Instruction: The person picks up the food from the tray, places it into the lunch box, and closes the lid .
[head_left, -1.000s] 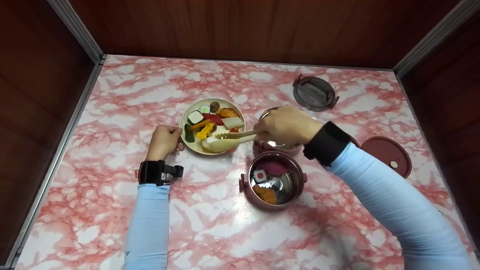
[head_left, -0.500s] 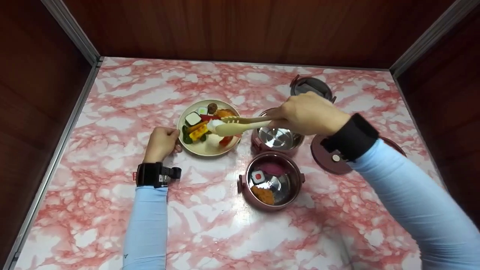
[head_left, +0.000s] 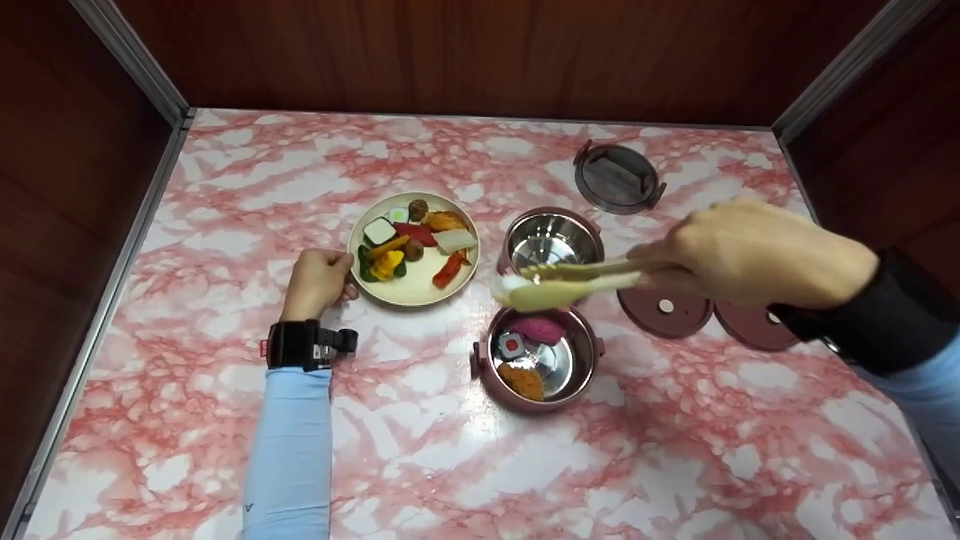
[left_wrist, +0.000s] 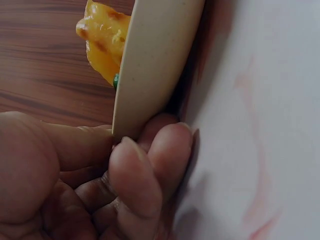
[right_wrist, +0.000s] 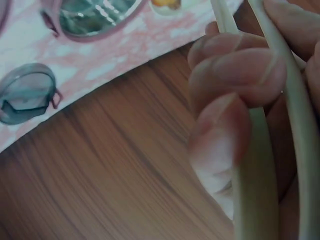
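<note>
My left hand [head_left: 315, 283] pinches the rim of a cream plate [head_left: 416, 292] between thumb and fingers, as the left wrist view [left_wrist: 155, 60] also shows. On the plate lie several food pieces, among them a red pepper-like piece [head_left: 450, 270] and a yellow one [head_left: 387, 265]. My right hand [head_left: 757, 251] grips a pair of pale tongs [head_left: 555, 295], whose handles [right_wrist: 255, 190] pass between its fingers in the right wrist view. A white food piece [head_left: 511, 283], blurred, sits in the tong tips. They hover above the gap between two pink steel-lined pots.
The front pot [head_left: 489, 375] holds a pink piece [head_left: 537, 330], a sushi roll [head_left: 511, 346] and an orange fried-looking piece [head_left: 523, 381]. Behind it stands the rear pot [head_left: 551, 238]. A handled lid [head_left: 616, 178] and two round maroon lids [head_left: 666, 309] lie to the right.
The tongs have lifted the white piece off the plate and carried it right, over the pots. My right hand has moved right with them. The left hand keeps its hold on the rim.
</note>
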